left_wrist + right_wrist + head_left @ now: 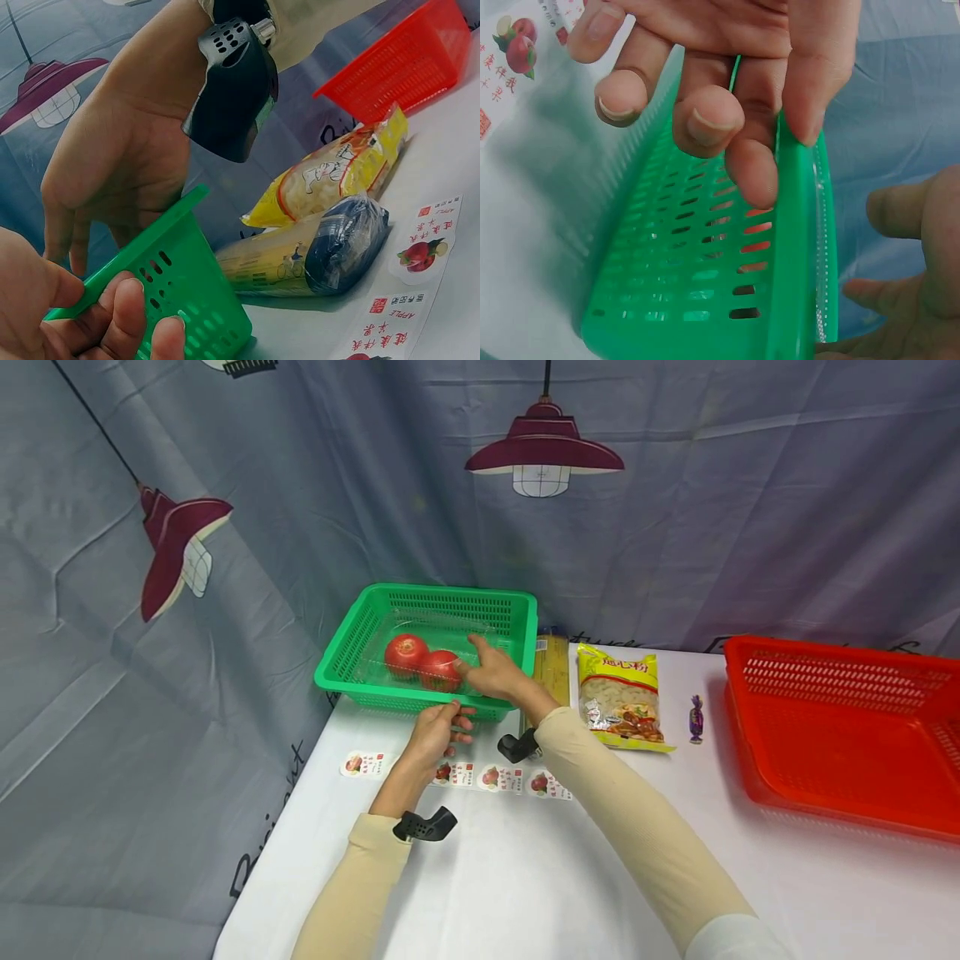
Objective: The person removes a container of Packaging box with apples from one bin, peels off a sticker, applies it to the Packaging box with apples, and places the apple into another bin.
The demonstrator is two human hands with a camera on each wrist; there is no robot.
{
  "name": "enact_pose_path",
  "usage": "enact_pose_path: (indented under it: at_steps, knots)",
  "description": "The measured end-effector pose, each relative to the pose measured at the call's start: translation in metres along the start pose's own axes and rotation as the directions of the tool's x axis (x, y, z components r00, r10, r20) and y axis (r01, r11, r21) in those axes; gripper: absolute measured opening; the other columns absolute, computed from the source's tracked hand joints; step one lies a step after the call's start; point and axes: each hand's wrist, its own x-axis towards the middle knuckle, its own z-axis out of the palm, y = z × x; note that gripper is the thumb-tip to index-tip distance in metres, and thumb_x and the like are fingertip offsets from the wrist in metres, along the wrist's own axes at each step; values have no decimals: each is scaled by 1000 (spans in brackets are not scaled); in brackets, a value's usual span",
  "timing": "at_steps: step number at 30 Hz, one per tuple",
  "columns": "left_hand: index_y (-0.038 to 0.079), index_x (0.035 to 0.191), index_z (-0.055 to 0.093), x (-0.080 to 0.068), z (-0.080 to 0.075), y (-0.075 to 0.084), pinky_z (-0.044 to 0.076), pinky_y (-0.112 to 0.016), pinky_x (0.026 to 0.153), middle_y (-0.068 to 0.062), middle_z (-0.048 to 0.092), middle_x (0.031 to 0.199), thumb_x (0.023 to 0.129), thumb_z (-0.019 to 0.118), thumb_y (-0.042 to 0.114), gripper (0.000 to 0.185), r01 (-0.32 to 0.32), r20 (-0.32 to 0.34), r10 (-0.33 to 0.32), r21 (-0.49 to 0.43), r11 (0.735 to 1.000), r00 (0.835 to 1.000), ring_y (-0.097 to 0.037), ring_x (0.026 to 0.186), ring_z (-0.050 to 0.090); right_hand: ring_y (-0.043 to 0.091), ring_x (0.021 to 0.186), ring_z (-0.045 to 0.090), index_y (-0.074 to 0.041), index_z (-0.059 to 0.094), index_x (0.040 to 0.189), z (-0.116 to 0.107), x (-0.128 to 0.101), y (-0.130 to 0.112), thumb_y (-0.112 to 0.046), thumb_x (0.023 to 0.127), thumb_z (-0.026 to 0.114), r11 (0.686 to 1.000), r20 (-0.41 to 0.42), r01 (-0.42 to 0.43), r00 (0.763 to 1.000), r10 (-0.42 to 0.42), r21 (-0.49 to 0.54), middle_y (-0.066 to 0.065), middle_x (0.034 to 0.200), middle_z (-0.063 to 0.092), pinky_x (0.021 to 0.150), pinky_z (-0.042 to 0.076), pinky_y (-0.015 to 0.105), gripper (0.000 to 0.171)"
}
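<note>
Your left hand [437, 728] is gripping the near rim of the green perforated plastic basket [352, 647], fingers [124, 319] curled over the edge, thumb inside. Your right hand [491, 672] is reaching over that rim, fingers loosely extended toward a clear plastic clamshell box [450, 625] sitting inside the basket; no grip on it is showing. Two red tomatoes [422, 660] are lying in the box, touching each other.

Judgement: the tomatoes are boxed and in the basket at the counter's [525, 877] far left corner; the row of fruit stickers [491, 777] on the counter is looking unused.

Writing: the stickers are reading "APPLE" with red Chinese characters. The yellow bag of macaroni [621, 697] is carrying Chinese lettering, too small to confirm. The spaghetti packet [552, 664], wrapped candy [697, 718] and red plastic basket [847, 727] are showing no legible text.
</note>
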Motion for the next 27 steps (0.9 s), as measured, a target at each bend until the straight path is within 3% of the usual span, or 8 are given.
enact_pose_path:
  at_steps: [11, 15, 18, 21, 24, 27]
  knots:
    - [-3, 115, 67, 1, -1, -2, 34, -31, 55, 1, 59, 80, 106, 40, 28, 41, -4, 2, 4, -3, 1000, 1000, -12, 65, 61, 37, 141, 29, -15, 27, 156, 3, 2, 1, -35, 102, 51, 986, 52, -90, 995, 83, 140, 15, 157, 29, 107, 33, 53, 62]
    - [-3, 115, 66, 2, -1, -3, 34, -33, 57, 1, 60, 79, 106, 40, 27, 41, 0, 0, 0, -2, 1000, 1000, -11, 65, 61, 38, 122, 51, -16, 28, 155, 2, 5, 3, -34, 102, 52, 956, 78, -137, 990, 121, 259, 15, 153, 34, 93, 46, 47, 61]
    - [-3, 116, 65, 3, 0, -3, 34, -33, 57, 1, 60, 80, 106, 40, 28, 41, 6, 0, -6, -2, 1000, 1000, -12, 66, 61, 40, 111, 58, -19, 27, 155, 1, 6, 4, -31, 102, 54, 918, 105, -176, 983, 148, 356, 15, 150, 35, 87, 49, 46, 61]
    - [-3, 116, 65, 2, 0, -3, 34, -33, 57, 0, 60, 81, 106, 41, 29, 41, 7, 2, -7, -6, 1000, 1000, -12, 67, 61, 40, 108, 59, -20, 27, 155, 1, 6, 5, -25, 102, 54, 885, 111, -190, 981, 157, 425, 16, 150, 35, 84, 50, 43, 60]
    - [-4, 117, 65, 1, 0, -2, 33, -33, 58, 1, 60, 80, 106, 40, 28, 42, 7, 2, -7, -7, 1000, 1000, -11, 66, 61, 31, 84, 60, -20, 30, 154, 3, 7, 4, -16, 101, 55, 864, 89, -166, 986, 140, 475, 17, 143, 41, 70, 50, 35, 59]
    - [-5, 117, 65, 1, 0, -1, 33, -33, 58, 1, 60, 80, 106, 40, 28, 43, 3, 4, -3, -3, 1000, 1000, -12, 66, 61, 23, 68, 51, -20, 33, 152, 6, 7, 3, -10, 99, 56, 859, 45, -123, 992, 116, 497, 18, 139, 44, 63, 49, 32, 59]
